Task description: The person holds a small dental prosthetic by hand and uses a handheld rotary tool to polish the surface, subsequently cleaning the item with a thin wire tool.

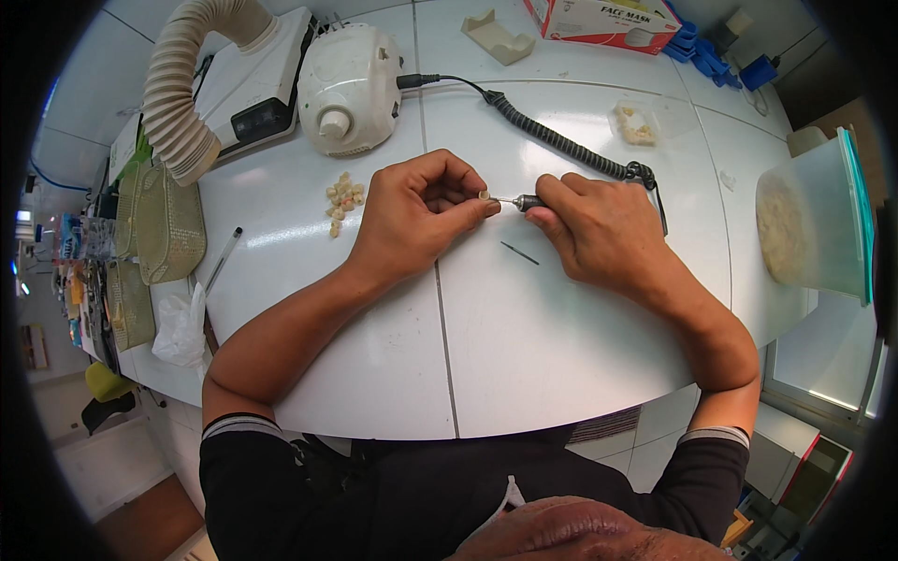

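Note:
My left hand (418, 208) pinches a small cream-coloured piece (484, 194) between thumb and forefinger. My right hand (595, 221) grips a dark-and-silver rotary handpiece (528, 202), whose thin bit meets the piece at my left fingertips. A coiled black cord (552, 132) links the tool side to a white control unit (348, 89). A loose pile of small cream pieces (342, 201) lies left of my left hand. A thin metal bit (519, 252) lies on the white worktop (368, 371), just below the handpiece.
At the left stand a ribbed hose (159, 122), green mesh baskets (171, 229), a white bag (181, 329) and a pen (224, 257). A small clear box of pieces (637, 122), a beige holder (498, 36) and a mask box (601, 23) sit behind. A large translucent container (810, 216) stands right.

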The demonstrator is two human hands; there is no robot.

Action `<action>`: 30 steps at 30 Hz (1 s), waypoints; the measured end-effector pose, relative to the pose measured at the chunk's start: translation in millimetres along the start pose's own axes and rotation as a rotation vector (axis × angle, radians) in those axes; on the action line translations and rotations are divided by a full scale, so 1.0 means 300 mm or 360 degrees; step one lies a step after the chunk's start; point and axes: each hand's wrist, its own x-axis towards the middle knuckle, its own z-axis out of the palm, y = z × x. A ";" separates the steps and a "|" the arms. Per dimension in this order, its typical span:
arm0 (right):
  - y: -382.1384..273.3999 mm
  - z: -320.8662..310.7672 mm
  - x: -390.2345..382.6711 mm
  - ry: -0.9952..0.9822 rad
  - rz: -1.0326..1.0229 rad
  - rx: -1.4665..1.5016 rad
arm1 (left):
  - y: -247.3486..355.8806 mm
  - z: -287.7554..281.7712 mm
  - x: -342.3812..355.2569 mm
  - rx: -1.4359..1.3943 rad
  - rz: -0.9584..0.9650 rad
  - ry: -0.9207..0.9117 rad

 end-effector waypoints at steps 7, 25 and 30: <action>0.011 0.007 -0.002 0.0019 0.0013 0.0030 | 0.006 0.006 0.003 0.0141 0.0030 0.0001; 0.002 0.001 -0.001 -0.0035 0.0000 -0.0025 | 0.020 0.014 0.002 0.0231 -0.0013 0.0072; 0.005 0.004 -0.005 -0.0018 -0.0016 -0.0053 | 0.025 0.018 0.001 0.0245 -0.0031 0.0082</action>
